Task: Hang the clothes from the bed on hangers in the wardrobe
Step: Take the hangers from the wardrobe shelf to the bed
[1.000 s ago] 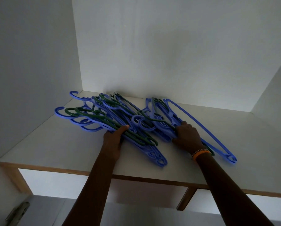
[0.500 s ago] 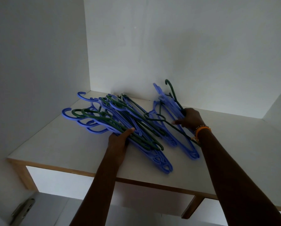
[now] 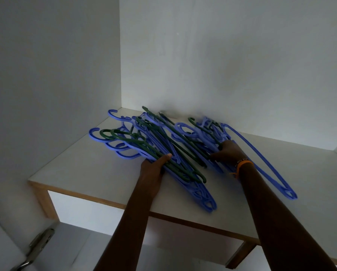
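A tangled pile of several blue and green plastic hangers (image 3: 160,145) lies on the white upper wardrobe shelf (image 3: 89,169), hooks pointing left and back. My left hand (image 3: 154,169) grips the left bundle near its middle, thumb over the green hangers. My right hand (image 3: 228,151), with an orange band on its wrist, lies on the right bundle with its fingers among the hangers. One long blue hanger (image 3: 269,165) stretches from that bundle toward the shelf's front right. No clothes or bed are in view.
White wardrobe walls close the shelf at the left (image 3: 52,75) and back (image 3: 232,65). The shelf's wooden front edge (image 3: 97,197) runs below my arms. A metal door hinge (image 3: 38,245) shows at bottom left.
My right hand, which held a few hangers raised half a second ago, has come down with them onto the shelf. My left hand stays on the left bundle.
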Tool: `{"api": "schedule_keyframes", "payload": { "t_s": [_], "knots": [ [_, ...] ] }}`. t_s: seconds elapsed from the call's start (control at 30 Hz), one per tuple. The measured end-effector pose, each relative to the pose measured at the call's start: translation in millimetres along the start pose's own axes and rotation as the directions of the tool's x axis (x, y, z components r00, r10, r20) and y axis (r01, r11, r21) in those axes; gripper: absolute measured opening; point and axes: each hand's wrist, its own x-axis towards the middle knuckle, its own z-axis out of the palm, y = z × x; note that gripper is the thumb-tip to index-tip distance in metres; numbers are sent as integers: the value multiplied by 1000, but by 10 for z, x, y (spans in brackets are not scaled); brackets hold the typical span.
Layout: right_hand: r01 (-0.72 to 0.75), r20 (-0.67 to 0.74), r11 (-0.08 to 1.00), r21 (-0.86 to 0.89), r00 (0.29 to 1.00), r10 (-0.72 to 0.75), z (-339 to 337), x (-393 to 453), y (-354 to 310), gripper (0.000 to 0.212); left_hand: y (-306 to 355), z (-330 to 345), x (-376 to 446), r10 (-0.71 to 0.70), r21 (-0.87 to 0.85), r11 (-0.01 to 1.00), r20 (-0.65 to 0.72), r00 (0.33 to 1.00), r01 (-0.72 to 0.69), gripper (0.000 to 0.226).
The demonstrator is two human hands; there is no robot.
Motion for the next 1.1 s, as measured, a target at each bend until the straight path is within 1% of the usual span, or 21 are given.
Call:
{"api": "schedule_keyframes", "payload": {
  "t_s": [0.07, 0.13, 0.23, 0.33, 0.4, 0.47, 0.5, 0.6, 0.63, 0.67, 0.7, 0.73, 0.77, 0.87, 0.9, 0.97, 1.03, 1.1],
  "knots": [
    [1, 8, 1000, 19, 1000, -1, -67, 22, -40, 41, -6, -11, 7, -11, 3, 1000, 12, 1000, 11, 15],
    [7, 20, 998, 67, 1000, -8, -104, 48, -99, 39, -3, -25, 14, -23, -23, 999, 16, 1000, 23, 15],
    [9, 57, 975, 221, 998, -22, -60, 60, -238, 27, 3, -35, 34, -34, -49, 998, 6, 999, 34, 11],
    [-25, 104, 927, 374, 994, -15, 45, 85, -399, 21, 11, -26, 21, -33, -42, 999, 16, 999, 34, 12],
    [-25, 119, 917, 399, 993, -25, 83, 106, -491, 18, 7, -24, 15, -24, -35, 999, 26, 999, 25, 14],
    [-19, 117, 910, 413, 993, -32, 76, 120, -543, 11, -1, -28, 19, -23, -25, 999, 26, 999, 23, 13],
    [-23, 127, 885, 464, 991, -41, 47, 112, -568, 8, -1, -26, 21, -23, -24, 999, 24, 999, 23, 13],
    [-33, 136, 735, 677, 987, -80, -41, 97, -676, 23, -9, -28, 32, -17, -20, 1000, 19, 1000, 17, 15],
    [-9, 121, 716, 698, 987, -105, -61, 91, -724, 27, -9, -27, 30, -12, -19, 1000, 23, 1000, 12, 15],
    [33, 95, 736, 676, 987, -132, -71, 90, -775, 32, -7, -27, 27, -7, -18, 1000, 28, 1000, 7, 15],
    [81, 75, 796, 599, 985, -156, -76, 79, -827, 38, -3, -24, 23, -3, -19, 1000, 32, 999, 3, 15],
    [111, 73, 867, 487, 983, -166, -66, 61, -876, 44, 0, -26, 20, 1, -19, 1000, 34, 999, 0, 16],
    [119, 102, 916, 383, 980, -170, -37, 39, -923, 48, 2, -22, 15, 1, -20, 1000, 31, 1000, -1, 17],
    [152, 197, 970, 188, 962, -189, 96, -29, -1023, 70, -12, -28, 19, -5, -24, 1000, 10, 1000, 5, 29],
    [156, 182, 978, 142, 967, -180, 130, -50, -1038, 73, -16, -29, 19, -10, -30, 999, 17, 1000, 11, 35],
    [140, 189, 983, 116, 969, -160, 133, -53, -1036, 71, -10, -30, 22, -15, -48, 999, 37, 999, 17, 42],
    [138, 209, 981, 135, 964, -165, 111, -52, -1023, 69, 12, -14, 3, -21, -64, 998, 83, 996, 27, 41],
    [137, 218, 979, 149, 961, -167, 98, -56, -1012, 61, 38, 11, -28, -36, -80, 996, 120, 992, 46, 37]
  ]
}}
